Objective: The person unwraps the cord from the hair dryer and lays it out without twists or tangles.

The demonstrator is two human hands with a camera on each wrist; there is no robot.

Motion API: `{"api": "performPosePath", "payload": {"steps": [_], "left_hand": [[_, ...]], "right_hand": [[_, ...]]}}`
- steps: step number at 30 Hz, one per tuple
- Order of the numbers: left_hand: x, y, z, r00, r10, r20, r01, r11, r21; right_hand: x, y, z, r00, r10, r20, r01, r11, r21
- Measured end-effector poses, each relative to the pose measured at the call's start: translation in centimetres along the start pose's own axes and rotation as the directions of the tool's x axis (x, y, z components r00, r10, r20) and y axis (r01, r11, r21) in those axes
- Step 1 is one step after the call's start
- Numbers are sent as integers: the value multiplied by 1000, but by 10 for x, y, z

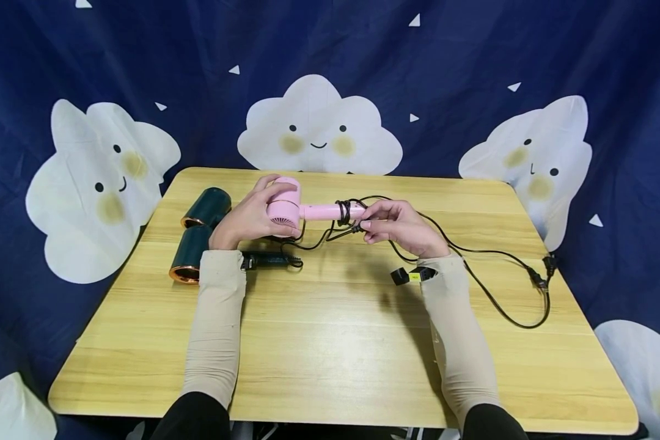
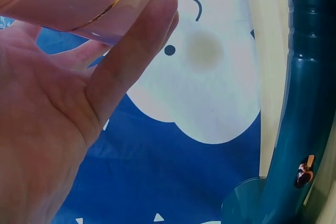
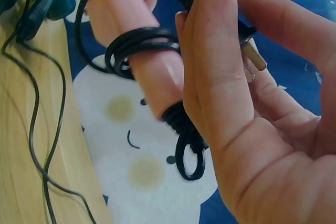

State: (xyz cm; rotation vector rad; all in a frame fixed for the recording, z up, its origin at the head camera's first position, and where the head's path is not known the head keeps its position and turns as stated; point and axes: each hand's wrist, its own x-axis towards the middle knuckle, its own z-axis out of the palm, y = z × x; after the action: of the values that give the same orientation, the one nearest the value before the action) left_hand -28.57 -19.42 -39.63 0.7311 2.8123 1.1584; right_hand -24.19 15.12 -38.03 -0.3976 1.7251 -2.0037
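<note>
My left hand (image 1: 246, 215) grips the head of a pink hair dryer (image 1: 320, 212), holding it above the table with its handle pointing right. In the left wrist view the thumb lies along the dryer's pink body (image 2: 113, 3), beside a gold ring. A black cord (image 3: 144, 40) is wound in several turns around the handle. Near the handle's end, my right hand (image 1: 404, 229) pinches the cord's black plug, whose metal prongs (image 3: 254, 56) stick out between the fingers in the right wrist view. Part of the plug is hidden by the fingers.
Two dark green hair dryers with copper rims, a rear one (image 1: 209, 206) and a front one (image 1: 189, 252), lie left, partly behind my left hand. Their black cords run right across the table (image 1: 319, 354) to a plug (image 1: 539, 283) and another plug (image 1: 550, 263) near the right edge.
</note>
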Motion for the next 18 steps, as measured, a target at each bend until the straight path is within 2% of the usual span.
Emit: {"api": "performPosePath", "payload": {"steps": [10, 18], "left_hand": [[-2, -1, -2, 1000, -8, -9, 8, 1000, -2], [-3, -2, -4, 1000, 1, -19, -1, 1000, -11]], "right_hand": [[3, 8, -7, 999, 48, 2, -48, 999, 0], [7, 13, -10, 995, 97, 15, -95, 992, -78]]}}
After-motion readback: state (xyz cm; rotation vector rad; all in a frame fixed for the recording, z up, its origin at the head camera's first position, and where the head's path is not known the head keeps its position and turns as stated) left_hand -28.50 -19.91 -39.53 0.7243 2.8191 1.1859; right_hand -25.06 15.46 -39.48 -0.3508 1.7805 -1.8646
